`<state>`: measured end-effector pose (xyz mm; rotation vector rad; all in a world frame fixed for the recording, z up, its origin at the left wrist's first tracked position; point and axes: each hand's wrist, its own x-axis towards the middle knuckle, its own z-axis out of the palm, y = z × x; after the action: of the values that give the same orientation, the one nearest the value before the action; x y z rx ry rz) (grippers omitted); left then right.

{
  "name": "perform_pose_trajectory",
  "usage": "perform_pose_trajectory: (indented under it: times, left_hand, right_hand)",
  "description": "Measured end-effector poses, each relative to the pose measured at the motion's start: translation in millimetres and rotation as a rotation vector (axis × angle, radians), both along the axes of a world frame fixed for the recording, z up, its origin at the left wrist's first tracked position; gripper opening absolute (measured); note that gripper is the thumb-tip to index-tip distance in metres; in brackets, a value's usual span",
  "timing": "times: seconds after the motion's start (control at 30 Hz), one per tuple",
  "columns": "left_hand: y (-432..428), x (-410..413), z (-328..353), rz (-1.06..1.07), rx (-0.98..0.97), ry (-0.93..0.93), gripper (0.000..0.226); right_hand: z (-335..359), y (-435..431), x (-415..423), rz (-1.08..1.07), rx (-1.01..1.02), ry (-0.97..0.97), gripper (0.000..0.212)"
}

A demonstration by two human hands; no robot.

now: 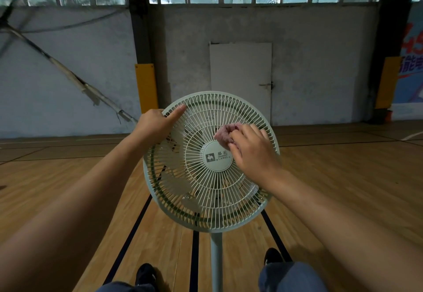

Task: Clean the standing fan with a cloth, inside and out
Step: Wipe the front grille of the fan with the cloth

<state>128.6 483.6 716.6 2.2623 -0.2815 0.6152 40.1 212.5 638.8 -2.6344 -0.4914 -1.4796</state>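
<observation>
A pale green standing fan (201, 191) stands straight ahead of me, its round front grille facing me and its blades dim behind the wires. My left hand (155, 123) grips the grille's upper left rim, thumb lying along the front wires. My right hand (251, 152) holds a bunched pink cloth (225, 132) and presses it on the grille just above and right of the round centre badge (218, 156). The fan's pole (216, 262) runs down between my feet.
I am on a wooden court floor with black lines (128, 234). A grey wall with a white door (240, 81) stands behind the fan, with yellow padded posts (146, 85) either side. My dark shoes (146, 275) flank the pole.
</observation>
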Motion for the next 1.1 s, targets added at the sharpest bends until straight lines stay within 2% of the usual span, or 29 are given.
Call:
perform_pose_trajectory:
  times: [0.23,0.4,0.57,0.73,0.83,0.93,1.1]
  left_hand:
    - [0,0,0,0.001,0.007,-0.012,0.123]
    - [-1,-2,-1,0.004,0.008,-0.012,0.106]
    - [1,0,-4,0.009,-0.003,-0.022,0.100]
    - [4,2,-5,0.011,-0.016,-0.018,0.104]
    - [7,1,-5,0.008,-0.032,-0.026,0.113]
    - [9,0,-5,0.000,-0.051,-0.022,0.116]
    - [11,1,-7,-0.031,-0.048,-0.010,0.110]
  right_hand:
    - [31,-16,22,-0.121,0.121,-0.047,0.021]
    - [56,-29,35,-0.207,0.201,-0.079,0.017]
    - [41,-21,32,-0.135,0.246,-0.069,0.013]
    - [9,2,15,-0.002,0.208,0.010,0.024]
    - [-10,16,4,0.055,0.174,0.012,0.020]
    - [-20,19,-2,0.068,0.130,0.004,0.016]
    - [-13,1,-1,0.032,-0.011,-0.038,0.022]
